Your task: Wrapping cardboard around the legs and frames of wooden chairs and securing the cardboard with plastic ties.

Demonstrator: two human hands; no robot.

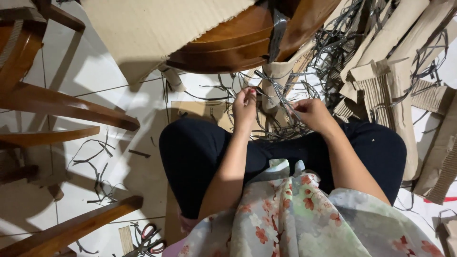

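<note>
sitting cross-legged on the white tiled floor [124, 95], i have both hands raised in front of my knees. my left hand [244, 107] is curled shut, its fingertips pinched on a thin dark strip [261, 90] that runs up and to the right from it. my right hand [312, 112] is closed too, thumb and forefinger nipped together on the same tangle of dark strips [281, 119], which spills between my two hands and down onto my lap. i cannot tell whether both hands hold one strip or two separate ones, as the strands cross each other there.

just behind the tangle stands a folded piece of corrugated cardboard [278, 78], upright between my hands. more torn cardboard pieces [395, 90] lie piled to my right, with further dark strips draped over them. above, a large flat cardboard sheet [143, 33] leans over a rounded wooden chair seat [238, 43]. wooden chair legs [62, 104] reach in from my left. loose strips [97, 176] are scattered on the tiles near them, and a pair of red-handled scissors [150, 240] lies on the floor by my left knee, well apart from both hands.
</note>
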